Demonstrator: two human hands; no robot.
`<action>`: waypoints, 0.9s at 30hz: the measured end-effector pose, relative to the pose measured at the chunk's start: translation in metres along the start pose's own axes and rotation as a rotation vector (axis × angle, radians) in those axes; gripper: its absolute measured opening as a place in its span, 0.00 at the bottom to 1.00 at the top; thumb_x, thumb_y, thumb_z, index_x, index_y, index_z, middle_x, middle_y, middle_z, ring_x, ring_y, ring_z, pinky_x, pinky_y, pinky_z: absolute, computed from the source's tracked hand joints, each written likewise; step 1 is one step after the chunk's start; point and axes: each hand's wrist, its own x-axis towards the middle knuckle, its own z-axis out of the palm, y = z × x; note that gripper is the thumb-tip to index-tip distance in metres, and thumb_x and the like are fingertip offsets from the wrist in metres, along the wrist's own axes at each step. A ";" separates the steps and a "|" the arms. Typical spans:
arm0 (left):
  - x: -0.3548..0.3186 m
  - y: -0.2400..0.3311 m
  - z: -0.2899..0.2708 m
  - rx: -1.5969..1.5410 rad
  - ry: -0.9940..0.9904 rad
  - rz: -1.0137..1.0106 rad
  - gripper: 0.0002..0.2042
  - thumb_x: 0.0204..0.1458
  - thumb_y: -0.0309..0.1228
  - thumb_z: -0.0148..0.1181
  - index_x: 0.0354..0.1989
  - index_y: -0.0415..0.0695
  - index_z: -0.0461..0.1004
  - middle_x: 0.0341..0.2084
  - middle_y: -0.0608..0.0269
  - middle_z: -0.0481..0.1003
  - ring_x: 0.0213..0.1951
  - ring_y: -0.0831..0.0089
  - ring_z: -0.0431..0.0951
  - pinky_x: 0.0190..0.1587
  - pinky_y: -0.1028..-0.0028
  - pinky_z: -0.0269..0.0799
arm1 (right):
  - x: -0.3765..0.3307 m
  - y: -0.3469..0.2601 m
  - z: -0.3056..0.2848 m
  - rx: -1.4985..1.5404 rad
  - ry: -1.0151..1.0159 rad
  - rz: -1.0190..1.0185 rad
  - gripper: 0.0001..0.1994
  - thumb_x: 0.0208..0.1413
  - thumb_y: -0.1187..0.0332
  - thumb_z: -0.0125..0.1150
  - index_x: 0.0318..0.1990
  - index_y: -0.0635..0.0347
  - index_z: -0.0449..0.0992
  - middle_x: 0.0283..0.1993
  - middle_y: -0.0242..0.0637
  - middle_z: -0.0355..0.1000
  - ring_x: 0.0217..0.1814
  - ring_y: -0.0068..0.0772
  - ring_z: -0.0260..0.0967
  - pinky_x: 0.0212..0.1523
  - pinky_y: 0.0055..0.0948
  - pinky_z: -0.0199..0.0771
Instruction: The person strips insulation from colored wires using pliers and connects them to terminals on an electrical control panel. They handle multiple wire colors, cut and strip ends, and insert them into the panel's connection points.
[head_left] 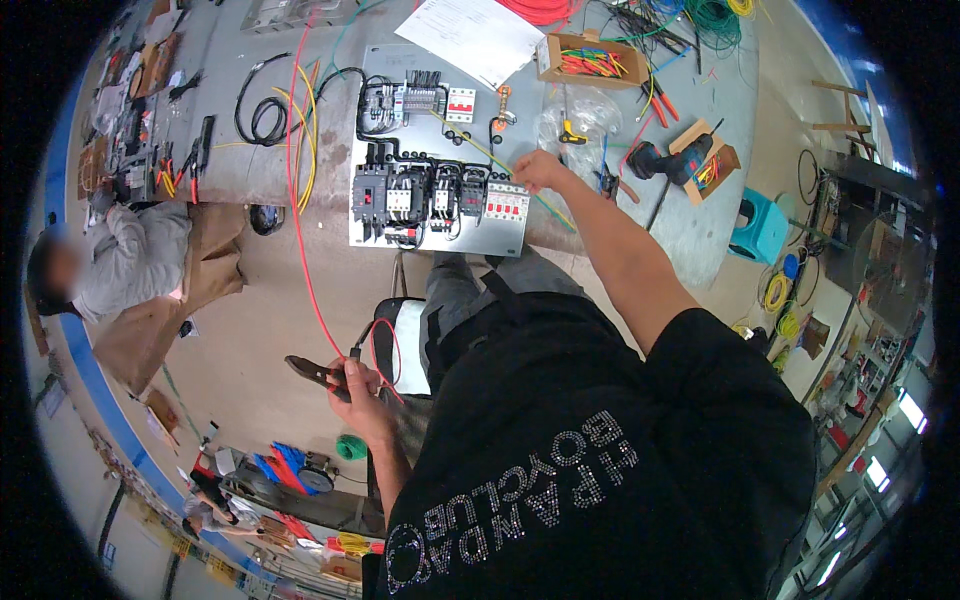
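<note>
My left hand is low over the floor beside my legs, its fingers closed around a dark-handled plier-like tool; the tool's jaws are hard to make out. A long red wire comes down from the table to this hand and curls in a loop beside it. My right hand reaches over the right edge of a grey mounting panel, fingers pinched on a yellow-green wire. Just below those fingertips sits a row of white breakers with red switches. Black-wired contactors fill the panel's lower part.
A cordless drill, a carton of coloured wire pieces and a yellow-handled tool lie right on the table. Paper is at the back. Coiled black cable lies left. Another person sits at the left.
</note>
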 end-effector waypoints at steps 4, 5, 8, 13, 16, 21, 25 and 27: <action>0.001 0.001 0.001 -0.015 0.012 0.000 0.09 0.63 0.30 0.56 0.42 0.37 0.67 0.25 0.72 0.63 0.23 0.84 0.59 0.25 0.80 0.54 | 0.008 0.002 0.004 -0.143 -0.008 -0.037 0.11 0.48 0.68 0.73 0.37 0.63 0.81 0.26 0.35 0.76 0.24 0.25 0.73 0.25 0.28 0.79; 0.001 0.002 0.003 -0.012 0.024 -0.002 0.09 0.63 0.30 0.56 0.43 0.37 0.67 0.25 0.72 0.63 0.24 0.84 0.59 0.25 0.80 0.54 | 0.009 0.003 0.005 -0.096 -0.008 -0.015 0.11 0.48 0.67 0.73 0.37 0.63 0.81 0.26 0.35 0.76 0.24 0.24 0.73 0.25 0.28 0.79; 0.000 0.005 0.004 -0.009 0.034 -0.010 0.09 0.63 0.30 0.56 0.43 0.37 0.67 0.25 0.71 0.63 0.24 0.84 0.60 0.25 0.81 0.54 | 0.010 0.005 0.009 -0.001 -0.005 0.033 0.11 0.48 0.67 0.74 0.37 0.62 0.82 0.26 0.35 0.76 0.24 0.24 0.73 0.25 0.28 0.79; 0.001 0.005 0.003 -0.018 0.008 -0.025 0.10 0.62 0.31 0.58 0.42 0.38 0.68 0.25 0.72 0.63 0.24 0.84 0.59 0.26 0.81 0.54 | 0.004 0.002 0.014 0.040 0.035 0.047 0.11 0.48 0.68 0.73 0.38 0.62 0.82 0.26 0.34 0.77 0.23 0.24 0.73 0.24 0.27 0.77; 0.000 0.004 0.006 -0.027 -0.005 -0.039 0.10 0.61 0.32 0.59 0.42 0.39 0.68 0.24 0.72 0.63 0.24 0.84 0.59 0.26 0.80 0.53 | -0.001 0.005 0.009 -0.018 0.040 -0.040 0.11 0.48 0.67 0.73 0.37 0.63 0.82 0.26 0.34 0.77 0.23 0.24 0.73 0.23 0.26 0.77; 0.001 0.004 0.009 -0.045 -0.067 -0.028 0.10 0.61 0.32 0.61 0.42 0.39 0.69 0.24 0.72 0.63 0.24 0.83 0.60 0.26 0.80 0.54 | -0.006 0.009 0.009 0.052 0.072 -0.001 0.11 0.47 0.67 0.73 0.36 0.63 0.82 0.27 0.35 0.77 0.22 0.24 0.73 0.24 0.27 0.78; -0.003 0.004 0.016 -0.009 -0.003 -0.027 0.10 0.61 0.32 0.60 0.41 0.39 0.68 0.23 0.72 0.62 0.23 0.84 0.59 0.25 0.80 0.54 | -0.007 0.007 0.010 0.040 0.082 0.001 0.11 0.47 0.68 0.73 0.37 0.63 0.82 0.28 0.35 0.77 0.23 0.24 0.73 0.25 0.27 0.79; -0.003 0.002 0.016 -0.017 -0.012 -0.028 0.10 0.61 0.32 0.60 0.40 0.38 0.68 0.23 0.72 0.62 0.23 0.84 0.59 0.25 0.79 0.53 | 0.000 0.016 0.009 0.020 0.088 -0.005 0.12 0.47 0.67 0.73 0.38 0.63 0.83 0.28 0.35 0.77 0.23 0.24 0.74 0.25 0.27 0.79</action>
